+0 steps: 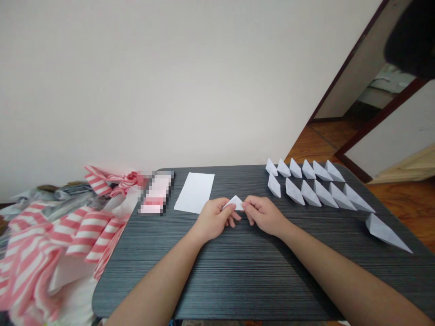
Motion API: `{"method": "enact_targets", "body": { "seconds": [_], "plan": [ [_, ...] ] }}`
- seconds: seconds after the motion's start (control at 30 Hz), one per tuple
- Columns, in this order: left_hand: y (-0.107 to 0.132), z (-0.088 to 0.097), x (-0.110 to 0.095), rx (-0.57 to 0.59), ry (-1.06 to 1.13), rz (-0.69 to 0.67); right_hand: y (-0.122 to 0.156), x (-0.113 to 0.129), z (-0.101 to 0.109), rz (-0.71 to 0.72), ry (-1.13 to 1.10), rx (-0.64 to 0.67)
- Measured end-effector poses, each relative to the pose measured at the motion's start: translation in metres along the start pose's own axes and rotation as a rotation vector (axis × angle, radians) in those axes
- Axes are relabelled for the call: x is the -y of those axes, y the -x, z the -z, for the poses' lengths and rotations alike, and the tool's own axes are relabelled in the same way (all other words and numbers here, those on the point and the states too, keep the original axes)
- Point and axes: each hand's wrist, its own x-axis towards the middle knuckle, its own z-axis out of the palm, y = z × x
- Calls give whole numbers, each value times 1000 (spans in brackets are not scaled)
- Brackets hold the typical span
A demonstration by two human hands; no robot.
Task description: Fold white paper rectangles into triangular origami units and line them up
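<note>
Between my two hands, a small piece of folded white paper [235,202] is held just above the dark table, its peak pointing away from me. My left hand [215,220] pinches its left corner between thumb and fingers. At the opposite corner, my right hand [264,214] grips it the same way, fingers curled. The fingers hide part of the paper's lower side. A sheet of white paper [195,192] lies flat just beyond my left hand.
Several folded paper boats [320,194] stand in two rows at the table's [217,271] far right, with one more boat [387,232] nearer. A blurred phone-like object [157,192] lies at the left. Red-and-white striped cloth [84,231] is heaped beside the table; a wall [170,81] rises behind.
</note>
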Motion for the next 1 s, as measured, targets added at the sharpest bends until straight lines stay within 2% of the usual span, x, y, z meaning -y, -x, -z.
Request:
{"method": "enact_targets", "body": {
  "seconds": [0.23,0.5,0.73,1.0],
  "plan": [
    [-1,1,2,-16,19,15,0,2,1,-9,6,50],
    [-1,1,-3,64,-12,-13,1,4,0,4,52,64],
    [-1,1,-2,1,-12,28,0,2,-1,4,23,84],
    [-1,4,-5,56,-1,0,2,7,0,37,35,142]
  ]
}}
